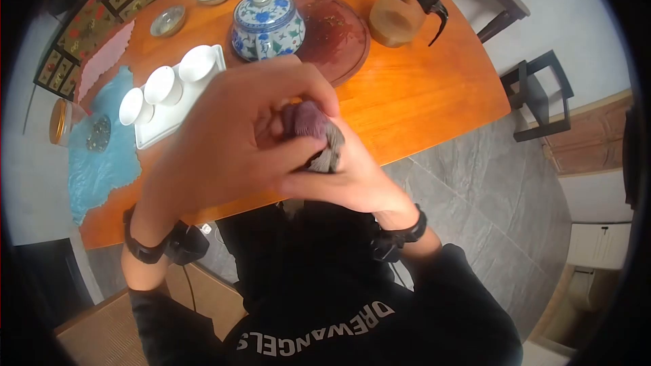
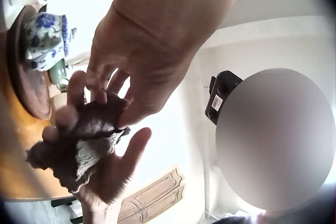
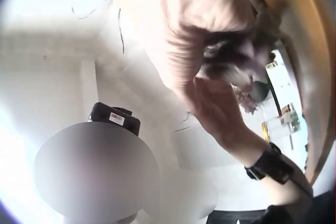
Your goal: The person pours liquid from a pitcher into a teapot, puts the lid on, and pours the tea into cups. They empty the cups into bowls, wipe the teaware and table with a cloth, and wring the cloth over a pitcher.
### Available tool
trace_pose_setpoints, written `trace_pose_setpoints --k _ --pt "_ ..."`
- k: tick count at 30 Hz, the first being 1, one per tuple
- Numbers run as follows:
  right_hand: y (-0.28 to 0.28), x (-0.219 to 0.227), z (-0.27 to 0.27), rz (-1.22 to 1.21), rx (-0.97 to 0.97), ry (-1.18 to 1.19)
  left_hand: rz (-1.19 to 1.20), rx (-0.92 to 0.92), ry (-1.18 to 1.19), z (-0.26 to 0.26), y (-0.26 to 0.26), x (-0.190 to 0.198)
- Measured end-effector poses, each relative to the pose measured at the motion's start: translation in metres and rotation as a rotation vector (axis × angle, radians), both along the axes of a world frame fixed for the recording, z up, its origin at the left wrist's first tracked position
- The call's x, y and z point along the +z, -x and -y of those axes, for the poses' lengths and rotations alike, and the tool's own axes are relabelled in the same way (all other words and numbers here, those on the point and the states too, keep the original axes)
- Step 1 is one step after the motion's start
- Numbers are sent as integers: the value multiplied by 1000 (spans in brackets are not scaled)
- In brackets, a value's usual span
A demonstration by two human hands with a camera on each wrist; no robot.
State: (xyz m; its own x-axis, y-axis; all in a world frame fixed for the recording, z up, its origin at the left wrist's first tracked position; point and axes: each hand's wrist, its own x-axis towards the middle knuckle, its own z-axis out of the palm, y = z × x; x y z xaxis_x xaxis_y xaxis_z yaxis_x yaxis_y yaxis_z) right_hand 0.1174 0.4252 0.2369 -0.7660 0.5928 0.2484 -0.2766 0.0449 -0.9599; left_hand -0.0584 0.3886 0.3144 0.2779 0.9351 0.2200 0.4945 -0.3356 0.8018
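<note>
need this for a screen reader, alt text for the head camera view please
Two bare hands, left hand and right hand, hold a crumpled dark purple-brown cloth above an orange wooden table bearing a blue-and-white porcelain teapot and three white cups.

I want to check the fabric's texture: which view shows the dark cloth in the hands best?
The left wrist view: the dark cloth lies spread and unobstructed on the right hand. The head view shows only a sliver between both hands; the right wrist view shows it blurred.
</note>
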Motion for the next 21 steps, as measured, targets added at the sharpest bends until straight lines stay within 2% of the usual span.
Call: trace_pose_setpoints --k 1,3,4,5,7,8,10,11,13,14,15,17,18,19,21 --pt "-1 -4 -3 -12 -3 -4 -12 -3 -4 -4 -1 2" --pt "-8 -3 -9 164 160 321 3 98 61 -10 -7 13" --pt "-7 3 0 66 -23 273 48 128 130 -14 -11 17" --pt "-8 3 -2 50 -28 259 33 122 115 -21 -12 20" --pt "-14 -2 -9 128 -501 -502 75 103 359 -33 -14 19" --pt "-20 4 -10 117 -516 -508 62 93 348 -40 -17 13" --pt "-37 17 -18 175 -346 -151 86 197 106 -56 -28 10" --pt "-45 22 -23 164 -359 -160 78 185 93 -60 -35 17" --pt "-60 28 -32 -245 178 845 49 90 -372 -57 -54 28" --pt "-64 27 -36 -353 407 1075 -37 -42 -456 -61 -60 23" --pt "-67 26 -40 -371 403 1074 -46 -56 -452 -65 -61 25" --pt "-72 26 -47 -493 792 1187 -289 -244 -250 -71 -56 31" --pt "-72 24 -56 -479 826 1128 -187 -175 -176 -74 -58 27" --pt "-78 30 -67 -489 830 1127 -196 -178 -172 -76 -63 28" --pt "-94 47 -87 -85 171 415 138 5 104 -83 -79 31"
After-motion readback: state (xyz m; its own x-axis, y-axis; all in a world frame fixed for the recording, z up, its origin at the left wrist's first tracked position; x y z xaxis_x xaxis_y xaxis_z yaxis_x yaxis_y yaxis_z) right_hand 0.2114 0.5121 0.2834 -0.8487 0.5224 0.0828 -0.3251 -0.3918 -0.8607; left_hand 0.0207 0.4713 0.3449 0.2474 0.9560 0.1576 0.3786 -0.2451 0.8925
